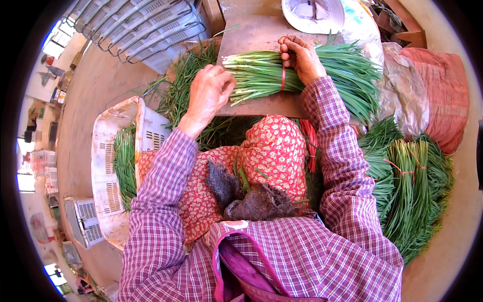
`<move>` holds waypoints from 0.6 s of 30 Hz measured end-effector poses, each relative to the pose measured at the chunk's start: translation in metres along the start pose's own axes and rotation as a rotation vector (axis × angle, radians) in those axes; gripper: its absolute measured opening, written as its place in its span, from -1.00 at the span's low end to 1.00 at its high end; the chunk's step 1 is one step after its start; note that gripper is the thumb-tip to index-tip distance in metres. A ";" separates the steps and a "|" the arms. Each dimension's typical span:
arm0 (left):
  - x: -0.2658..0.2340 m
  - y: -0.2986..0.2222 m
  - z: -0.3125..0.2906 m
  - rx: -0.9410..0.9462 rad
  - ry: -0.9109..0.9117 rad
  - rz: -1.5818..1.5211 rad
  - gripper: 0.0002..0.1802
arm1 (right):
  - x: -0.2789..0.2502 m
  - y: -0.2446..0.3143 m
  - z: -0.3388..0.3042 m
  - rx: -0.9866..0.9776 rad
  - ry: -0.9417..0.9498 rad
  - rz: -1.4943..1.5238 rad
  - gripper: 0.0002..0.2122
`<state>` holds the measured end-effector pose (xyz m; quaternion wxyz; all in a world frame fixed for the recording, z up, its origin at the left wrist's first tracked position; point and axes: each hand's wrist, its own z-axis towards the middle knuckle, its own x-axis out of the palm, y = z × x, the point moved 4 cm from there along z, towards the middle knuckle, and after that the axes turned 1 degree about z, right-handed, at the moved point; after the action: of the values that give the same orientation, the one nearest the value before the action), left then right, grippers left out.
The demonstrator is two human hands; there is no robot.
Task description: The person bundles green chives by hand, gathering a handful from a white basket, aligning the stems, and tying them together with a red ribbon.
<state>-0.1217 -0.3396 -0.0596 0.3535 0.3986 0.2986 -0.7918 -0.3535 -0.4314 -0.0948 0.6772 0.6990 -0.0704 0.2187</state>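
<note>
A thick bundle of garlic chives (pixel 256 75) lies across a brown board (pixel 246 38), pale stem ends to the left and green leaves to the right. A red tie (pixel 283 79) runs around its middle. My left hand (pixel 209 90) is closed beside the stem ends, fingertips pressed together; whether a stalk is between them is too small to tell. Over the bundle's far edge, next to the tie, my right hand (pixel 301 58) has its thumb and fingers pinched together. What that pinch holds, if anything, I cannot make out.
Loose green leaves (pixel 188 83) heap left of the board. A white plastic basket (pixel 113 191) with greens stands at my left. Tied bundles (pixel 410 186) are piled at my right, with red ties (pixel 310 143) hanging near my knee. A pale hat (pixel 314 15) lies at the back.
</note>
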 end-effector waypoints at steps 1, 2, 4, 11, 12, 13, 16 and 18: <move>-0.021 -0.013 0.010 0.005 0.001 0.000 -0.89 | -0.001 0.001 0.000 -0.003 -0.003 0.002 -0.85; -0.036 -0.031 0.022 0.017 0.021 0.028 -0.71 | -0.005 0.001 -0.004 0.003 -0.010 0.023 -0.84; -0.032 -0.048 0.034 0.016 0.038 0.071 -0.53 | -0.003 -0.001 -0.007 0.013 0.004 0.049 -0.84; 0.058 -0.051 0.066 0.081 0.106 0.117 0.21 | 0.012 0.021 -0.010 -0.003 -0.008 0.039 -0.86; 0.055 -0.055 0.069 0.070 0.178 0.203 0.09 | 0.015 0.028 -0.011 -0.007 -0.024 -0.077 -0.87; 0.050 -0.061 0.073 0.074 0.182 0.197 0.09 | 0.018 0.034 -0.013 -0.004 -0.033 -0.078 -0.87; 0.045 -0.063 0.078 0.016 0.269 0.236 -0.22 | 0.029 0.045 -0.013 -0.035 -0.002 -0.175 -0.89; 0.056 -0.063 0.074 -0.019 0.324 0.270 -0.15 | 0.030 0.035 -0.012 0.005 -0.015 -0.190 -0.89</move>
<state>-0.2271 -0.3774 -0.0580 0.4074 0.5540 0.3028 -0.6599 -0.3426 -0.4167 -0.0506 0.6926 0.7058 -0.0083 0.1486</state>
